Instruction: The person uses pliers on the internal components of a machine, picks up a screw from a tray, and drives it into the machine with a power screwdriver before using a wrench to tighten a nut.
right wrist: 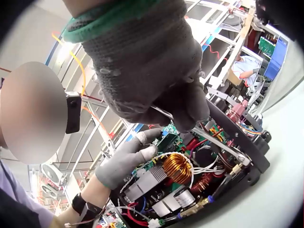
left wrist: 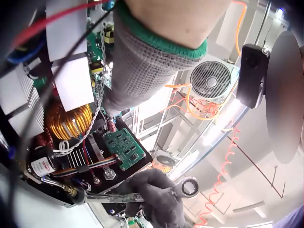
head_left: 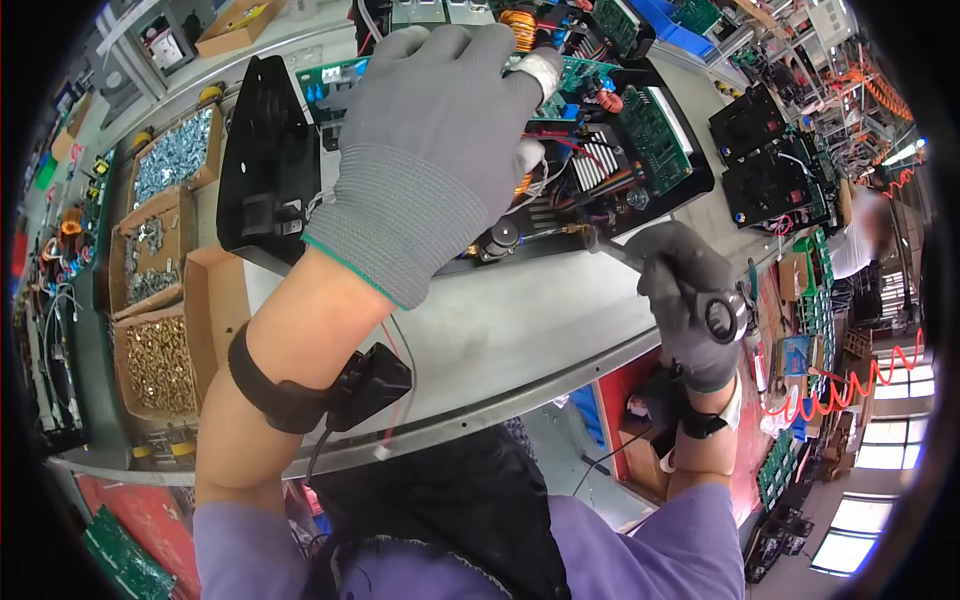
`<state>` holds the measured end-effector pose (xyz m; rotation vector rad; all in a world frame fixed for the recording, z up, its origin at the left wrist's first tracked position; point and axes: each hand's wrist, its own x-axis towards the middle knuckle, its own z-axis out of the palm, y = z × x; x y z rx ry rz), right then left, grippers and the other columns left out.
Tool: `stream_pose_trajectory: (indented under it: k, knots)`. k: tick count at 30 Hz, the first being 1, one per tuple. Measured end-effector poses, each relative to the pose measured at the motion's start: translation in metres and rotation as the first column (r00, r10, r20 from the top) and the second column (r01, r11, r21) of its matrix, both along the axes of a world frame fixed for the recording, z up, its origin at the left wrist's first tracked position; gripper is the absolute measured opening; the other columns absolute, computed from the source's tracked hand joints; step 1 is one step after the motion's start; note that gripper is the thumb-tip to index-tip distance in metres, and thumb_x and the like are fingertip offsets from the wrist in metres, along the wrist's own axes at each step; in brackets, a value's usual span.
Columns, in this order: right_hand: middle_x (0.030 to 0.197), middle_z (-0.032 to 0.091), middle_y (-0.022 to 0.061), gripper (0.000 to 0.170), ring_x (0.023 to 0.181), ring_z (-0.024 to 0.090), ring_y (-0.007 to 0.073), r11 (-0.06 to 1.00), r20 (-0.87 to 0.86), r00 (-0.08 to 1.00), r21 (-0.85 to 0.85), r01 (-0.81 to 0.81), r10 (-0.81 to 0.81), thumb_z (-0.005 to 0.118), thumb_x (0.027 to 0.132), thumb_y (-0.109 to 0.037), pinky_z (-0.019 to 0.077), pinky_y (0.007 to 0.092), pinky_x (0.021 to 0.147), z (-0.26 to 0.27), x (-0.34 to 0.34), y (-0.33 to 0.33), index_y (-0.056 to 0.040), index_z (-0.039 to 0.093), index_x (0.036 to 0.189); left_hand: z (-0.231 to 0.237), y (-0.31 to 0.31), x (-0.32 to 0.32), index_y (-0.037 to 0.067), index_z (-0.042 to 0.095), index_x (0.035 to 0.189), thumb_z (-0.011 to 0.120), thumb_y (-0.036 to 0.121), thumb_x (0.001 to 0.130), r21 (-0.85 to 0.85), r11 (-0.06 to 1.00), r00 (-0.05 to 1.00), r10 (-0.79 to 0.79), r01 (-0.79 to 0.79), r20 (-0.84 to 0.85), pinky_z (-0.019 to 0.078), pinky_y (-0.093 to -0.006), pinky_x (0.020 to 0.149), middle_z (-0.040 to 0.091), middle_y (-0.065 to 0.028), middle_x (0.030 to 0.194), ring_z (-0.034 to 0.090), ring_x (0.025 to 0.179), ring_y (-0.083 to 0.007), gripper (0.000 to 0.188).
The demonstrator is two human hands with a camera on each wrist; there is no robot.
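The left hand (head_left: pixel 430 150), in a grey glove, lies over the open black device, fingers spread across its boards; in the right wrist view the thumb and fingers of this hand (right wrist: pixel 121 164) stand apart. The right hand (head_left: pixel 685 300), gloved in darker grey, grips a metal wrench. The wrench's ring end (left wrist: pixel 190 188) sticks out past the fist, while its shaft (right wrist: pixel 221 142) runs to a brass fitting (left wrist: pixel 71 191) at the device's near edge. Beside that fitting are a small round valve-like part (head_left: pixel 500 238) and a copper coil (left wrist: pixel 71 122).
Cardboard boxes of screws and small metal parts (head_left: pixel 160 365) stand on the left. Black units (head_left: pixel 765 160) sit at the right, with a blue bin (head_left: pixel 675 28) behind. The metal table's edge (head_left: pixel 500 420) runs in front of the person. Thin wires hang near the left wrist.
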<state>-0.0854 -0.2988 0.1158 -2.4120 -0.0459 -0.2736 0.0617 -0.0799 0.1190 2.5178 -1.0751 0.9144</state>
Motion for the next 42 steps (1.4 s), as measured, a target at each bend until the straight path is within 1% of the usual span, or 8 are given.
stream_pose_trajectory:
  k: [8,13,19,22,25,30,35,42]
  knots:
    - [0.078,0.061,0.0062,0.012,0.065,0.055,0.0102,0.982,0.083,0.992,0.169,0.084,-0.099,0.054,0.092,0.005,0.0457,0.0263,0.057,-0.006,0.022,0.012,-0.0002,0.062,0.099,-0.001,-0.004,0.001,0.02,0.063,0.128,0.078,0.029,0.074,0.005,1.0,1.0,0.019,-0.019,-0.017,0.0428,-0.0413,0.102,0.061,-0.0054,0.119,0.058,0.113,-0.0245,0.057]
    - [0.078,0.06,0.0103,0.006,0.062,0.057,0.0216,0.908,0.221,0.972,-0.419,0.026,0.075,0.057,0.092,-0.001,0.0441,0.0334,0.055,-0.006,0.046,0.005,-0.0022,0.062,0.096,0.002,-0.008,0.001,0.02,0.066,0.122,0.078,0.03,0.074,-0.007,0.999,0.995,0.042,-0.041,0.095,0.0447,-0.0401,0.096,0.062,-0.0039,0.112,0.06,0.109,-0.0223,0.05]
    - [0.095,0.06,0.0113,0.017,0.073,0.059,0.0233,0.954,-0.149,0.944,-0.106,0.282,-0.295,0.059,0.088,-0.003,0.045,0.0351,0.061,-0.005,0.05,0.011,-0.0051,0.06,0.105,0.008,-0.008,0.002,0.01,0.067,0.095,0.066,0.021,0.077,-0.025,0.999,0.999,-0.025,0.026,0.04,0.0422,-0.0391,0.086,0.06,-0.0068,0.092,0.059,0.094,-0.023,0.022]
    - [0.081,0.059,0.011,0.01,0.063,0.057,0.02,0.723,0.386,0.885,-0.686,0.087,0.26,0.057,0.092,-0.003,0.0446,0.0323,0.056,-0.028,0.036,-0.006,-0.0012,0.062,0.1,0.008,-0.01,0.005,0.011,0.068,0.094,0.066,0.02,0.077,-0.07,0.996,0.998,-0.051,0.054,0.032,0.0433,-0.0407,0.085,0.061,-0.0074,0.093,0.06,0.094,-0.0241,0.019]
    - [0.077,0.061,0.0102,0.012,0.064,0.057,0.0147,0.978,0.291,0.951,-0.141,0.151,-0.104,0.059,0.094,-0.003,0.046,0.0293,0.058,-0.033,0.009,0.003,0.0019,0.065,0.103,0.004,-0.013,0.007,0.012,0.069,0.092,0.064,0.018,0.078,-0.1,0.995,0.999,0.008,-0.002,0.051,0.0438,-0.0411,0.083,0.061,-0.0072,0.092,0.06,0.092,-0.0243,0.016]
    - [0.076,0.063,0.0069,0.028,0.058,0.057,0.0104,0.838,-0.204,0.916,0.372,0.399,-0.345,0.058,0.096,-0.022,0.0438,0.023,0.054,0.001,-0.028,0.02,0.0017,0.066,0.108,0.002,-0.014,0.011,0.013,0.07,0.089,0.061,0.016,0.08,-0.107,0.994,0.998,0.014,-0.007,0.066,0.0441,-0.0411,0.082,0.062,-0.007,0.09,0.06,0.09,-0.0241,0.014]
    - [0.083,0.062,0.0099,0.02,0.069,0.059,0.0169,0.981,-0.108,0.99,0.18,-0.066,0.086,0.064,0.088,-0.014,0.045,0.0276,0.062,0.016,-0.033,-0.002,0.0032,0.069,0.098,0.005,-0.012,0.007,0.013,0.069,0.091,0.06,0.016,0.08,-0.09,0.996,1.0,0.006,-0.003,0.031,0.0436,-0.0405,0.082,0.062,-0.0067,0.09,0.061,0.09,-0.0233,0.015]
    - [0.082,0.061,0.0134,0.015,0.07,0.06,0.0222,0.979,-0.065,0.987,-0.131,-0.154,0.147,0.057,0.085,0.0,0.0463,0.0309,0.064,0.015,-0.012,-0.005,0.0031,0.068,0.095,0.004,-0.012,0.008,0.012,0.069,0.091,0.058,0.016,0.081,-0.101,0.995,0.999,0.009,-0.004,0.045,0.043,-0.04,0.083,0.063,-0.0069,0.09,0.061,0.089,-0.0231,0.015]
